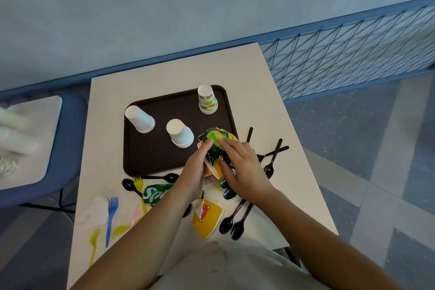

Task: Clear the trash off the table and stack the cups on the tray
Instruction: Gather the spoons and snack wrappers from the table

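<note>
- Three upside-down paper cups stand apart on the dark brown plastic tray: a plain white cup far left, a second white cup in the middle, and a green-patterned cup at the far right corner. None is stacked on another yet (some may already be nested pairs; the rims hint at it).
- The left hand and right hand both clasp a crumpled green and yellow wrapper bundle over the tray's near right edge.
- Trash remaining on the pale table: a crushed green soda can, a flattened yellow paper cup, a white crumpled piece, black plastic spoons, and coloured plastic forks near left.
- Judgement: clearing is early to midway; stacking has not begun.
</note>
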